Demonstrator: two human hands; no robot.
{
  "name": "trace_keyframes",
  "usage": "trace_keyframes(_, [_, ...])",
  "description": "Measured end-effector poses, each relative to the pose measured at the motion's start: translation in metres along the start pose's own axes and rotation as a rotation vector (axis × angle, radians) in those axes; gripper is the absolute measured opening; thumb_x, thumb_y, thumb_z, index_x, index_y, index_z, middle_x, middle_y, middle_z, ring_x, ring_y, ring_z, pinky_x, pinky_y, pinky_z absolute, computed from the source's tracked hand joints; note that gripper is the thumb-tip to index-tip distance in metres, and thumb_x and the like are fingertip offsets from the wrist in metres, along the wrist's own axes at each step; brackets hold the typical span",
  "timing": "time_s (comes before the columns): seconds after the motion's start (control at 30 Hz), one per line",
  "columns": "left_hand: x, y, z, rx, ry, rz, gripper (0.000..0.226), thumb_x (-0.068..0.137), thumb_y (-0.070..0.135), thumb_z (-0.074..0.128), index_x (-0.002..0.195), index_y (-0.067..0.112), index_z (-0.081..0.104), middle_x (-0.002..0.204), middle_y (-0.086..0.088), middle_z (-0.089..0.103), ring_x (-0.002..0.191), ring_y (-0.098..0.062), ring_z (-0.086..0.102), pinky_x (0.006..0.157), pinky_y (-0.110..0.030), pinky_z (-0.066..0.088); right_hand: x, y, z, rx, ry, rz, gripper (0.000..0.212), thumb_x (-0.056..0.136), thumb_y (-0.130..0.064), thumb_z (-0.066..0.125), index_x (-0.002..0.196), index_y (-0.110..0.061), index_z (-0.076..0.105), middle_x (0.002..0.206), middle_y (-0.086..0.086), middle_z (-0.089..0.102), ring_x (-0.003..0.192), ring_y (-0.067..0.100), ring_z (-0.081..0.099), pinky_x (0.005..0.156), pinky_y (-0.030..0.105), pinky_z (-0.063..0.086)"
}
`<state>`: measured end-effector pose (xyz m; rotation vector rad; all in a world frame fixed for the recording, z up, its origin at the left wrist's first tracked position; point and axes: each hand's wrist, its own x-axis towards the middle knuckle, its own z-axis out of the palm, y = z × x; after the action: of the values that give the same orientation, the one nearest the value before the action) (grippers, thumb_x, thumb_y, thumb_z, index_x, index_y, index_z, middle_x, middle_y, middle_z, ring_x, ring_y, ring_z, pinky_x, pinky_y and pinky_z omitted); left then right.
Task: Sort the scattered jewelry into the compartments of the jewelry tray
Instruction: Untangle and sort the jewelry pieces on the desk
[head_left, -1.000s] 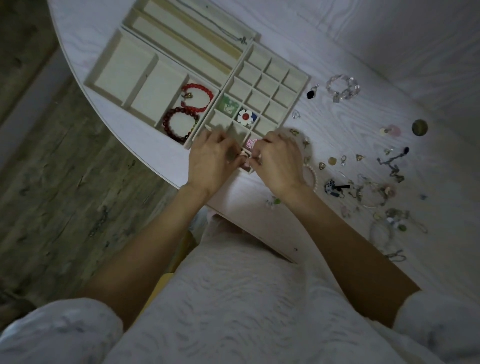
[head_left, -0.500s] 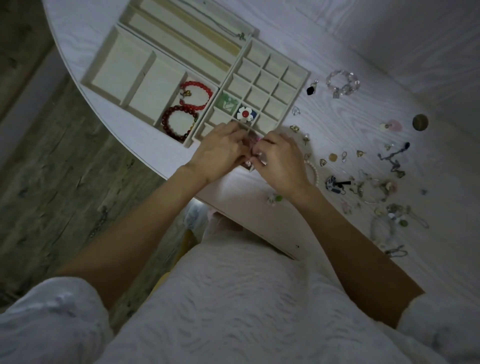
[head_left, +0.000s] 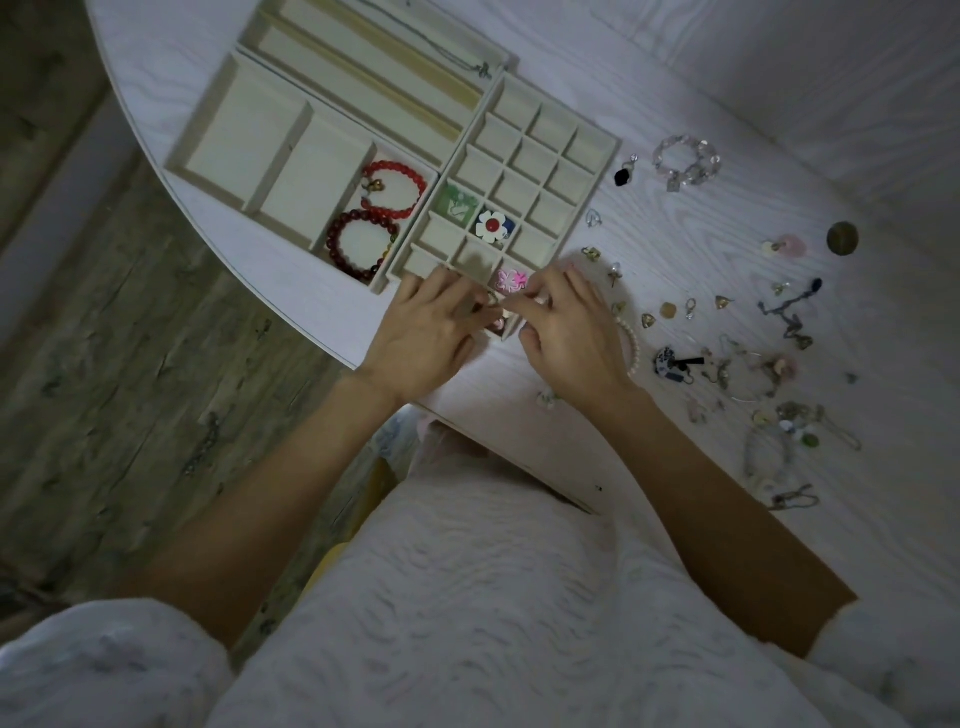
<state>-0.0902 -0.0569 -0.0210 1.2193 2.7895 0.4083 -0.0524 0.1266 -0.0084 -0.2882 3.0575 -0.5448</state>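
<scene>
No readable txt, labels, brands or nos. anywhere on jewelry tray or pieces scattered right of it.

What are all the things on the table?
jewelry tray: 1, beige, table's left part
red bead bracelets: 2, bright red and dark red, same tray compartment
green piece: 1, small grid compartment
white flower with red centre: 1, next compartment
pink flower piece: 1, compartment by the hands
clear bead bracelet: 1, table, right of tray
round dark disc: 1, far right
scattered small jewelry: many, mixed, table's right side
left hand: over tray's near corner
right hand: beside it, fingertips meeting
</scene>
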Motion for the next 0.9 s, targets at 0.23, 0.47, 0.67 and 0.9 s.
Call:
trace_keyframes(0.23, [-0.006, 0.005, 0.000, -0.015, -0.005, -0.016, 0.038, 0.085, 0.022, 0.040, 0.106, 0.021, 0.072, 0.112, 0.007, 0.068, 0.104, -0.021, 0.047, 0.074, -0.035, 0.027, 0.000, 0.003, 0.004, -0.099, -0.031, -0.060, 0.019, 0.080, -0.007, 0.058, 0.093, -0.008, 0.073, 0.098, 0.013, 0.059, 0.094, 0.030, 0.053, 0.076, 0.041, 0.047])
trace_keyframes(0.47, [-0.006, 0.009, 0.001, -0.036, -0.035, -0.078, 0.040, 0.085, 0.021, 0.037, 0.107, 0.027, 0.071, 0.115, 0.007, 0.065, 0.103, -0.021, 0.050, 0.074, -0.035, 0.029, 0.016, 0.000, 0.005, -0.057, -0.061, -0.076, 0.011, 0.080, -0.011, 0.062, 0.083, -0.006, 0.072, 0.090, 0.011, 0.057, 0.088, 0.029, 0.052, 0.073, 0.041, 0.047])
trace_keyframes(0.67, [-0.005, 0.006, 0.003, -0.052, -0.013, -0.070, 0.038, 0.086, 0.021, 0.040, 0.105, 0.028, 0.072, 0.112, 0.009, 0.066, 0.101, -0.020, 0.050, 0.074, -0.037, 0.030, 0.048, -0.005, -0.006, -0.250, -0.305, -0.181, 0.017, 0.087, -0.014, 0.057, 0.090, -0.011, 0.073, 0.099, 0.011, 0.059, 0.099, 0.031, 0.048, 0.090, 0.038, 0.036])
trace_keyframes(0.9, [-0.010, 0.002, 0.005, -0.069, 0.012, -0.072, 0.042, 0.087, 0.020, 0.036, 0.108, 0.026, 0.071, 0.114, 0.015, 0.066, 0.103, -0.014, 0.043, 0.075, -0.034, 0.023, 0.055, 0.011, -0.010, -0.186, -0.431, -0.321, 0.014, 0.087, -0.021, 0.055, 0.089, -0.014, 0.067, 0.099, 0.007, 0.055, 0.103, 0.028, 0.045, 0.095, 0.039, 0.036])
